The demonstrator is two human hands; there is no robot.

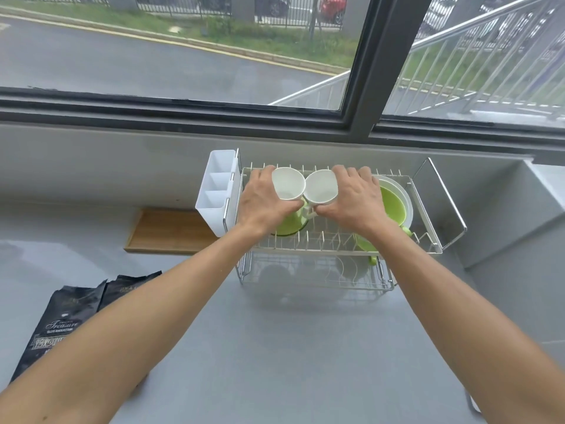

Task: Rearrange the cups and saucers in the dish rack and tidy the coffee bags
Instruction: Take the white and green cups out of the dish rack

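Note:
A two-tier wire dish rack (428,191) stands on the grey counter under the window. Over its top tier my left hand (263,203) grips a white cup (288,183), and my right hand (354,200) grips a second white cup (321,187). The two cups touch rim to rim, mouths toward me. Below my left hand sits a green saucer (289,228). A green saucer (393,206) backed by a white saucer (405,195) leans at the rack's right. A green cup (365,244) peeks out under my right wrist. Two black coffee bags (65,319) lie at the counter's front left.
A white plastic cutlery holder (215,194) hangs on the rack's left end. Behind it a wooden tray (169,231) lies by the wall. The rack's lower tier (318,276) holds blurred items. A raised grey ledge (504,215) borders the right side.

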